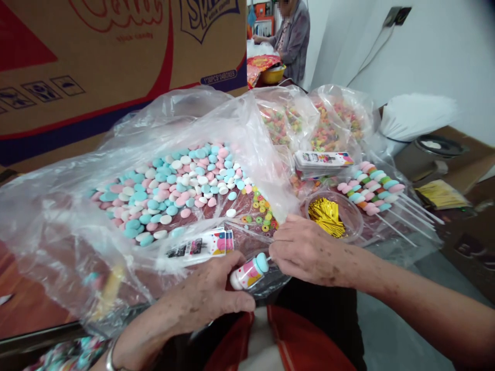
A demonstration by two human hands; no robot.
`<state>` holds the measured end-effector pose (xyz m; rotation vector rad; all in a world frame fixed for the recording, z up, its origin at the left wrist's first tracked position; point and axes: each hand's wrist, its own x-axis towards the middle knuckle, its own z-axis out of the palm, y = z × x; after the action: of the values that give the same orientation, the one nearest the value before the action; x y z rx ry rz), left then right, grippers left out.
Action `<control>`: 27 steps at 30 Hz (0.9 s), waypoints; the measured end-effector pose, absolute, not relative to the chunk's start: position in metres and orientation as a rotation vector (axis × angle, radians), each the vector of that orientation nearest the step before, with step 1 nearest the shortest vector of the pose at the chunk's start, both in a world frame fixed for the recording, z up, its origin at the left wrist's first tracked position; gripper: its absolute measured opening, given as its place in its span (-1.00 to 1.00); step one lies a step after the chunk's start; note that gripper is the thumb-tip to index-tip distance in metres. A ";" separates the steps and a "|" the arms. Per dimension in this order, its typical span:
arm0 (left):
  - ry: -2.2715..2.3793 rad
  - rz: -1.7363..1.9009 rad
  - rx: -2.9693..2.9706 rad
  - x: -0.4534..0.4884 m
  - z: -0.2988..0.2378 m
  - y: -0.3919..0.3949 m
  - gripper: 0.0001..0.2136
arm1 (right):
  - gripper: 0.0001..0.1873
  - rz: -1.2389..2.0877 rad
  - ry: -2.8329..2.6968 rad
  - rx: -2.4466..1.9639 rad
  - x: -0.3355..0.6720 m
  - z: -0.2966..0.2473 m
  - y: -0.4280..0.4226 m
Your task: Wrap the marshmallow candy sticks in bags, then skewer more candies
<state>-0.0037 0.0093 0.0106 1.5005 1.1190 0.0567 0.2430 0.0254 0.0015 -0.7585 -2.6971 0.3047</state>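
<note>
Left hand (201,301) grips one candy stick (249,272), right hand (309,251) pinches its tip; finished sticks (371,191) lie stacked, loose candies (174,190) remain.

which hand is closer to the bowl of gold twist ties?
Right. The right hand lies just below-left of the bowl of gold twist ties, nearly at its rim. The left hand is farther left and lower, holding the small wrapped candy packet.
</note>
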 end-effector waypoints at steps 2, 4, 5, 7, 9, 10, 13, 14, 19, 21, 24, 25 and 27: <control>1.027 -0.011 1.293 -0.007 0.008 0.009 -0.59 | -0.76 0.326 -2.681 -0.742 0.243 0.003 0.025; 0.957 -0.071 1.127 -0.006 0.004 0.009 -0.57 | -0.77 0.285 -2.674 -0.682 0.242 0.003 0.025; 0.946 -0.082 1.080 -0.005 0.003 0.010 -0.57 | -0.77 0.253 -2.676 -0.644 0.240 0.003 0.024; 0.945 -0.074 1.056 0.000 0.000 0.011 -0.60 | -0.77 0.216 -2.701 -0.569 0.237 0.001 0.023; 0.938 -0.059 1.115 0.006 0.000 0.012 -0.62 | -0.75 0.207 -2.701 -0.510 0.233 -0.003 0.021; 0.932 -0.055 1.154 0.009 0.001 0.012 -0.62 | -0.74 0.201 -2.690 -0.493 0.231 -0.005 0.020; 0.912 -0.011 1.159 0.012 0.002 0.012 -0.60 | -0.75 0.184 -2.676 -0.486 0.228 -0.006 0.020; 0.891 0.023 1.118 0.012 0.002 0.011 -0.60 | -0.77 0.188 -2.688 -0.492 0.228 -0.004 0.020; 0.851 0.231 0.950 0.009 -0.001 0.008 -0.68 | -0.76 0.197 -2.678 -0.492 0.228 0.006 0.026; 0.917 0.317 0.931 0.013 -0.002 0.007 -0.68 | -0.81 0.205 -2.560 -0.640 0.228 0.007 0.029; 1.066 0.470 0.922 0.022 -0.001 0.006 -0.67 | -0.60 0.287 -2.275 -1.001 0.228 0.002 0.031; 1.107 0.512 0.916 0.025 -0.001 0.005 -0.67 | -0.58 0.337 -2.213 -1.076 0.227 0.000 0.031; 1.166 0.573 0.904 0.029 -0.002 0.004 -0.67 | -0.61 0.442 -2.188 -1.090 0.223 -0.003 0.028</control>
<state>0.0288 0.0044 -0.0017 0.9043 1.1662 0.5730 0.2234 0.0284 -0.0029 -1.0901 -2.1877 0.4421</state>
